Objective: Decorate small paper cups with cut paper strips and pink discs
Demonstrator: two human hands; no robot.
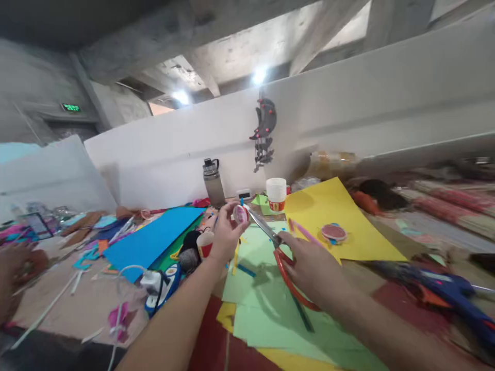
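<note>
My left hand [226,229] is closed around a small round pinkish-white piece [240,214] with a bit of blue at its top edge. In my right hand [305,263] is a pair of scissors [266,226] with orange handles. Their blades point up and left, with the tips close to the round piece; whether they touch it I cannot tell. Beneath both hands lie light green paper sheets [255,309] with blue and yellow scraps. A similar pink disc [334,233] with blue bits rests on the yellow sheet [320,206], and a pink strip [305,233] lies near my right hand.
Stacked paper cups [276,193] and a bottle [213,183] stand at the back. A blue sheet [154,237], a paper cup [204,245] and a power strip [170,286] are at left. A blue glue gun [444,286] lies right. Another person's hand [15,260] shows far left.
</note>
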